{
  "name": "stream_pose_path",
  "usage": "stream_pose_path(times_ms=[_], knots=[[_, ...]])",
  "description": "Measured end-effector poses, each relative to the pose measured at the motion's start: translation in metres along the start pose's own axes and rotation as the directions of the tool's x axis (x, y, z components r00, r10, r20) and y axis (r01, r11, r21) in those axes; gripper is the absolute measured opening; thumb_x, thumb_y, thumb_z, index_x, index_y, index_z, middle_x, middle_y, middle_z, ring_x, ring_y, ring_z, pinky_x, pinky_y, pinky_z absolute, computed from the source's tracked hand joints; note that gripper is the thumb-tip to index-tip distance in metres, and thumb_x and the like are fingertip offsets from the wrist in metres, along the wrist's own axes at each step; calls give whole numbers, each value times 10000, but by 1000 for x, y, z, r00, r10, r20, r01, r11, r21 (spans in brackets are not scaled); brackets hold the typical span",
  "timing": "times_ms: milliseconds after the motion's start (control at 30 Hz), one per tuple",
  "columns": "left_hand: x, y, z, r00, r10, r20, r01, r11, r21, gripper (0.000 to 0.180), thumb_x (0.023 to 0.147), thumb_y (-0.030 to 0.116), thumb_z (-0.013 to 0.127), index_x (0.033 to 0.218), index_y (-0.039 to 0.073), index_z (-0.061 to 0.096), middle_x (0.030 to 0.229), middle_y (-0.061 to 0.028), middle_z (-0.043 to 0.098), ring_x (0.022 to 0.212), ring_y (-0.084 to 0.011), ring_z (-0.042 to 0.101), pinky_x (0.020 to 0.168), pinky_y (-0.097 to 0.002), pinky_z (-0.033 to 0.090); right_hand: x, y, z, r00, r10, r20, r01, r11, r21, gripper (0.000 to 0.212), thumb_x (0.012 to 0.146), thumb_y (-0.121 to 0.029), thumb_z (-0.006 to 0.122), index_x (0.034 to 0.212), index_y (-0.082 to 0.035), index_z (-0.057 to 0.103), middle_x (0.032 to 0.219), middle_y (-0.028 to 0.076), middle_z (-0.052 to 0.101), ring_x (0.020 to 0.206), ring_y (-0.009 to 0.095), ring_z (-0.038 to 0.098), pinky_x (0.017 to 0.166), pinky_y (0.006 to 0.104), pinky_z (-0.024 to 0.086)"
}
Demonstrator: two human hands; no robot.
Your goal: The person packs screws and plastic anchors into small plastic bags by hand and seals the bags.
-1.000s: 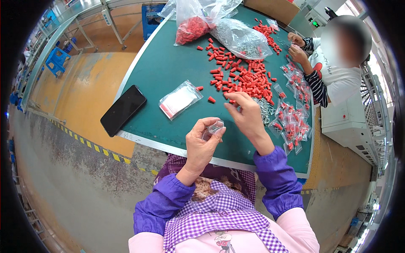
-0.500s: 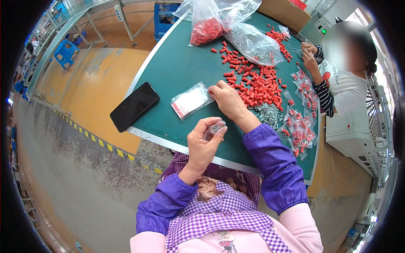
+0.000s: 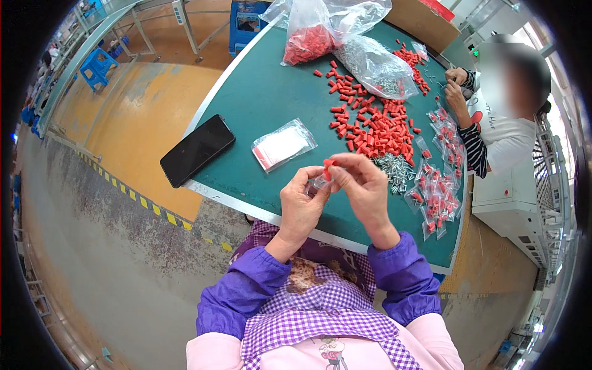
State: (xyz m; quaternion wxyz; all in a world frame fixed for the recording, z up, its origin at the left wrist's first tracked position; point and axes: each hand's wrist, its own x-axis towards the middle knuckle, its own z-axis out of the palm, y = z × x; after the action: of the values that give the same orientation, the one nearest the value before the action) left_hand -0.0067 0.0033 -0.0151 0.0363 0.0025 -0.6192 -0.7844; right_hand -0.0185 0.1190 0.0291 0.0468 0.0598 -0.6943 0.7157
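Observation:
Above the front of the green table, my left hand [image 3: 300,206] pinches a small transparent zip bag [image 3: 318,182]. My right hand [image 3: 365,188] is closed on a small red plastic cap [image 3: 328,166], held at the mouth of that bag; whether the cap is partly inside, I cannot tell. Beyond my hands lies a stack of flat zip bags [image 3: 283,147] with a red stripe. A heap of loose red caps [image 3: 382,126] spreads to the right, with a pile of silver screws [image 3: 396,171] at its near edge.
A black phone [image 3: 197,151] lies at the table's left edge. Filled small bags [image 3: 438,197] are heaped on the right. Big plastic bags of red caps [image 3: 308,44] and screws [image 3: 382,74] stand at the back. A co-worker's hands [image 3: 456,83] work at the far right edge.
My right hand has come back from beside the stack of flat bags to my left hand, now with a red cap in its fingers. My left hand still holds the small bag.

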Motion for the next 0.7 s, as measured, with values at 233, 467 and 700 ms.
stream_pose_path(times_ms=[233, 467, 700], knots=[[-1, -4, -2, 998, 47, 46, -53, 990, 131, 199, 815, -30, 625, 1011, -17, 591, 914, -37, 624, 793, -72, 582, 662, -208, 508, -16, -8, -6, 995, -70, 71, 98, 819, -565, 159, 768, -39, 684, 926, -28, 668, 822, 50, 542, 585, 74, 469, 509, 227, 397], [-5, 2, 3, 959, 265, 98, -282, 915, 289, 215, 802, -81, 578, 1001, -9, 613, 864, -52, 633, 746, -85, 586, 630, -217, 483, -13, -8, -11, 998, 35, 44, -6, 845, -536, 160, 726, -62, 705, 884, -49, 683, 759, 13, 520, 574, 67, 414, 497, 217, 339], [-1, 9, -5, 963, 188, 191, -208, 974, 88, 200, 877, 46, 585, 1070, 22, 628, 906, -5, 563, 605, -48, 485, 522, -178, 398, -9, -12, -32, 996, 73, -47, -80, 984, -161, 118, 823, -85, 662, 913, -8, 657, 789, -38, 533, 614, 15, 422, 516, 186, 340]])
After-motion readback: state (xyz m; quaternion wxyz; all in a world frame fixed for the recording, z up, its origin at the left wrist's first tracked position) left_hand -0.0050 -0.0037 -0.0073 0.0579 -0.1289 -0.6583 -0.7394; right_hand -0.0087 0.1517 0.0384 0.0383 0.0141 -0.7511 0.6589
